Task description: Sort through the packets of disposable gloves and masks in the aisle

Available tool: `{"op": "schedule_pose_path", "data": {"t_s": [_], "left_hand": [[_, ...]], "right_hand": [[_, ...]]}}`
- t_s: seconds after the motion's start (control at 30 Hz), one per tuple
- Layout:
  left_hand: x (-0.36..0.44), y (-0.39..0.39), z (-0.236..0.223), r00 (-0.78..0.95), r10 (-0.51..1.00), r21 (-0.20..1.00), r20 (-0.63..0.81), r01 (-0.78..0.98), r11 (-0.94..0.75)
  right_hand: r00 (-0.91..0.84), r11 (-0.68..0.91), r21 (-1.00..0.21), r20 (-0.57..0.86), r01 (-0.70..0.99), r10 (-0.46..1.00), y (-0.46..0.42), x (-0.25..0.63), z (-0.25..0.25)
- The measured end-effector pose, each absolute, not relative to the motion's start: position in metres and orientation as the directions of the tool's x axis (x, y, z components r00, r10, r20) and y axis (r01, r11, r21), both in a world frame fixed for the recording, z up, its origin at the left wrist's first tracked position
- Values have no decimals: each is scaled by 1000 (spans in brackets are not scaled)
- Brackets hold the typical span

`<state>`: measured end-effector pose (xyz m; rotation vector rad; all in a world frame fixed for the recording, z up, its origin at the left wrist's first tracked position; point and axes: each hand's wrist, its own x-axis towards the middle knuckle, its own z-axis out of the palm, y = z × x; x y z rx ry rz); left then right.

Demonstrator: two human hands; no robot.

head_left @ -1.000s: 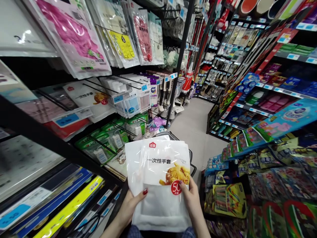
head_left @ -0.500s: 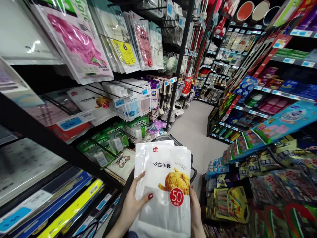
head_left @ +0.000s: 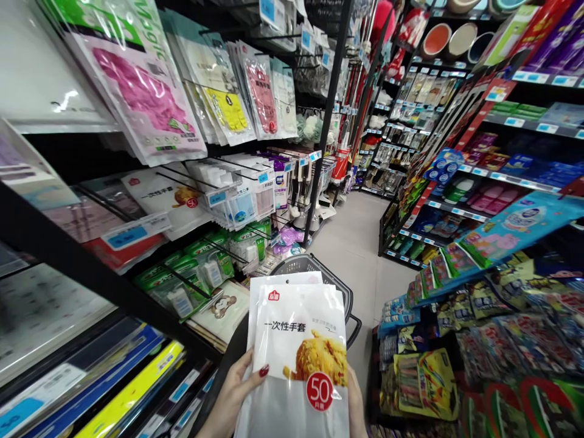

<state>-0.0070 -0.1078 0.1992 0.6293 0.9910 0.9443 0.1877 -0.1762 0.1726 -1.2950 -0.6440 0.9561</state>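
A white flat packet of disposable gloves [head_left: 296, 340], printed with fried chicken and a red circle reading 50, is held up at the bottom centre. Another white packet [head_left: 269, 281] shows behind its top and left edges. My left hand [head_left: 237, 389] grips the left side, its red-nailed thumb lying on the front. My right hand [head_left: 356, 398] is closed on the right edge; its fingertips are hidden behind. A dark grey shopping basket [head_left: 303, 263] lies just beyond the packets, mostly covered by them.
On the left, shelves carry hanging rubber glove packs [head_left: 148, 103], more disposable glove packs [head_left: 166, 198] and green-carded packs [head_left: 207, 261]. Snack bags [head_left: 483, 310] crowd the right shelf. Between them the grey aisle floor [head_left: 351, 234] runs to shelves at the far end.
The packets have moved slightly down and left in view, and both hands have lowered with them. More of the basket shows behind. My left thumb has shifted towards the packet's left edge.
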Motion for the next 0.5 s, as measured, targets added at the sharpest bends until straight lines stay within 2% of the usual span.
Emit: {"op": "schedule_pose_path", "data": {"t_s": [0.1,0.23,0.3,0.4,0.5], "left_hand": [[-6,-112,201,274,807,672,-523,-449,588],[-8,-114,199,294,793,681,-533,-407,609],[-9,-113,197,314,814,704,-488,-409,580],[-10,-113,197,314,831,719,-459,-418,555],[-13,-110,198,277,843,734,-461,-416,537]], "right_hand": [[528,-78,-977,-174,-200,831,-172,188,184],[359,-75,-977,-144,-199,922,-166,187,200],[348,-29,-995,-59,-93,936,-164,189,206],[438,13,-990,73,138,896,-166,196,210],[536,-34,-971,101,236,838,-170,210,214]]}}
